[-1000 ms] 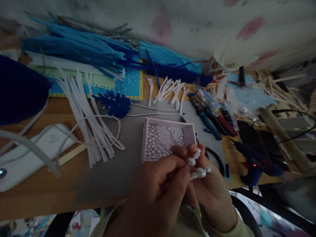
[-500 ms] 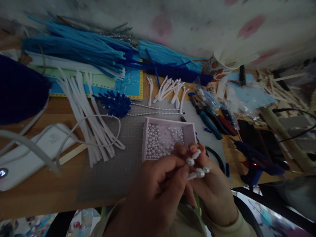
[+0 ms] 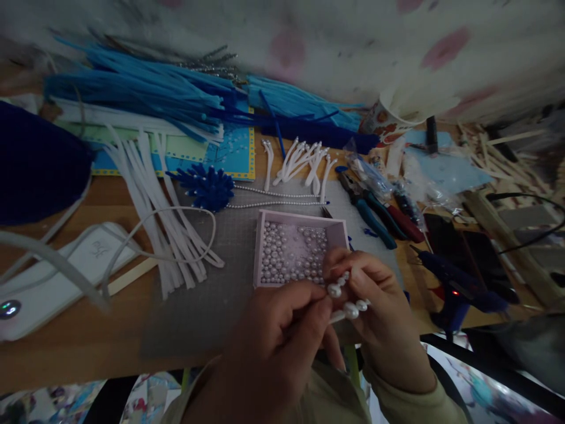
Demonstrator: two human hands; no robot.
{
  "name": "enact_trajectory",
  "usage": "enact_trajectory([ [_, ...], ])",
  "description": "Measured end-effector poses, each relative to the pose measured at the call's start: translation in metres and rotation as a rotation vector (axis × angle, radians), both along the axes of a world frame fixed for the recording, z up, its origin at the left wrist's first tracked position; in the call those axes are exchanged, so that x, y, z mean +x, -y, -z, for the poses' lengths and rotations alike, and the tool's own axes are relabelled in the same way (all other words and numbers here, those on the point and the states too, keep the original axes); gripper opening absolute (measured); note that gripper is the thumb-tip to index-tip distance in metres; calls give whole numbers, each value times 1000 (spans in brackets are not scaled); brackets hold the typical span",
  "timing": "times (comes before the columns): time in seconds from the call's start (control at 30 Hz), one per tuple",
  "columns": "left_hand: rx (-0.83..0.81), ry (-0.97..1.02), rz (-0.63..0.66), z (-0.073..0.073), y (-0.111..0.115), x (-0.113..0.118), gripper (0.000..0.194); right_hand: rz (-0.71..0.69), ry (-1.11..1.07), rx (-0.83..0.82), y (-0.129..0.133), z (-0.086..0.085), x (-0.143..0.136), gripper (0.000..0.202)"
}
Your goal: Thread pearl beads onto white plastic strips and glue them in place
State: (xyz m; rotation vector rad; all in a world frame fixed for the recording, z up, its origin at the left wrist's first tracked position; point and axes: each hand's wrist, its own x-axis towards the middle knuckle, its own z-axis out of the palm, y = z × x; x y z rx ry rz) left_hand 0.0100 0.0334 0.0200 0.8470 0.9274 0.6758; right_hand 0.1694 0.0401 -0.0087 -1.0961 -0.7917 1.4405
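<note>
Just in front of the bead box, my left hand point(image 3: 282, 330) is closed, thumb and forefinger pinching a white pipe cleaner point(image 3: 336, 318). Two beaded ends stick out of that pinch, each carrying white pearl beads point(image 3: 351, 310) of differing size. My right hand point(image 3: 384, 300) is closed at the upper end, its thumb and finger on the small beads there. Behind both hands stands a pink box point(image 3: 302, 216) holding loose pearl beads point(image 3: 274, 247). Beyond it lie several finished white stems point(image 3: 302, 162) with pearl tips.
Blue and white pipe cleaners point(image 3: 150, 218) lie at the left, near a white power bank point(image 3: 75, 277) and its cable. Pliers point(image 3: 375, 218) lie right of the box; a glue gun point(image 3: 459, 288) with a red light sits further right. A blue bristly piece point(image 3: 207, 187) trails bead strings.
My right fingers have shifted from behind the upper beads to their right side, opening the view of the box corner. The beaded stem has moved slightly left.
</note>
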Motion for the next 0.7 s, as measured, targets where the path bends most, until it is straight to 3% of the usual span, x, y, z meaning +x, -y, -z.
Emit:
enact_trajectory([
  [0.23,-36,33,8,4,1,1,26,-88,89,106,1,2,5,13],
  [0.37,-21,21,32,6,-1,2,28,-83,12,82,-2,4,9,18],
  [0.53,-21,48,-5,11,-2,1,27,89,27,102,-3,1,15,11],
  [0.7,-2,4,-150,24,3,-8,28,306,-24,167,3,-10,34,24],
])
